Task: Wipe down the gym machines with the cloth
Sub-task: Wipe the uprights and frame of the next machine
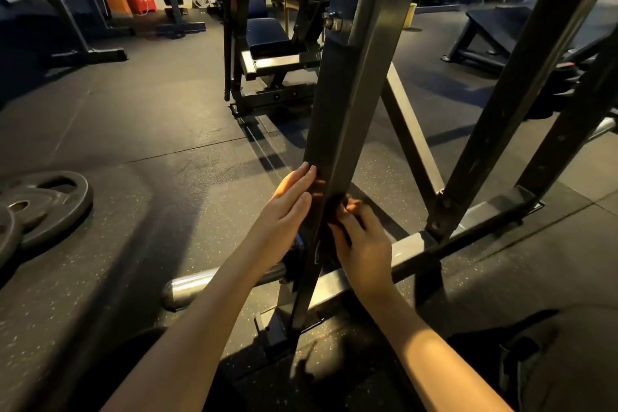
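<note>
A dark steel upright (337, 117) of a gym machine slants up through the middle of the view. My left hand (287, 207) lies flat against its left face, fingers straight and together. My right hand (364, 244) is on the post's right side, with its fingers curled over a dark cloth (335, 207) and pressing it to the metal. The cloth is bunched and mostly hidden under my fingers, in shadow.
The machine's base crossbeam (408, 244) and diagonal frame bars (521, 77) stand to the right. A chrome bar end (187, 288) sticks out low on the left. Weight plates (43, 204) lie on the rubber floor at far left. A padded seat (267, 33) stands behind.
</note>
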Tool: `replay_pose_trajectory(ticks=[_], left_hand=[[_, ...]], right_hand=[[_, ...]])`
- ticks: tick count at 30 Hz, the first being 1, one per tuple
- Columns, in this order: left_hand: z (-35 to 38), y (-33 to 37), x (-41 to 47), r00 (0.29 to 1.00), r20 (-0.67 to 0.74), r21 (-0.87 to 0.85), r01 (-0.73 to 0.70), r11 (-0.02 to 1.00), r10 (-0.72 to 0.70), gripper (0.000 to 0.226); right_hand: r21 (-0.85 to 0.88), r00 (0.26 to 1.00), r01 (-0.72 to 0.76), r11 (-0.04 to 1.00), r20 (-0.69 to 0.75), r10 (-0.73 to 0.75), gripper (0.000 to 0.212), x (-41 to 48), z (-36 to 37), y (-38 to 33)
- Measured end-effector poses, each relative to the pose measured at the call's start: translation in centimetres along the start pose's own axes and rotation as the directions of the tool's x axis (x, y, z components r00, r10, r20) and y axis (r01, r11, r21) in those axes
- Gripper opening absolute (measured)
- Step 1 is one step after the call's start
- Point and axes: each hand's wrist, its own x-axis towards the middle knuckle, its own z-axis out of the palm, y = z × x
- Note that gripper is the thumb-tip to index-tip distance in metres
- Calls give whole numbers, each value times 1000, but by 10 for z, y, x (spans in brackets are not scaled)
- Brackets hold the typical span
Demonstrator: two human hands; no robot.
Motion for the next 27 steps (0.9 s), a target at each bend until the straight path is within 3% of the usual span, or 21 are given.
replay_pose_trajectory(ticks=[2, 7, 9, 11, 13, 18, 21, 27], left_hand=[[1, 1, -1, 1000, -7, -1, 8, 1000, -8, 36], [2, -1, 1, 1000, -9, -11, 4, 1000, -4, 42], [3, -2, 1, 1000, -12, -13, 5, 1000, -6, 41], [3, -2, 0, 1000, -21, -15, 2, 1000, -2, 38], [4, -1, 0, 999, -32, -15, 8, 1000, -8, 35], [5, -3, -3, 999, -21, -4, 37, 999, -37, 42], [4, -6, -5, 999, -15, 26, 39, 999, -39, 42], [6, -5, -8, 999, -32, 66, 44, 997, -42, 38]], right_hand=[[-3, 999, -35, 999, 35, 35, 33, -7, 1, 1], [61, 989, -22, 998, -145, 31, 24, 28, -7, -15], [126, 989, -101, 987, -98, 114, 22, 14, 1, -11], [184, 977, -215, 959, 45, 210, 23, -12, 12, -7], [148, 975, -210, 966, 106, 195, 20, -30, 19, -3], [70, 990, -128, 989, -46, 132, 15, -5, 8, -16], [109, 980, -149, 983, -116, 161, 18, 1, 11, -18], [114, 957, -281, 953, 114, 268, 23, -49, 34, -4]])
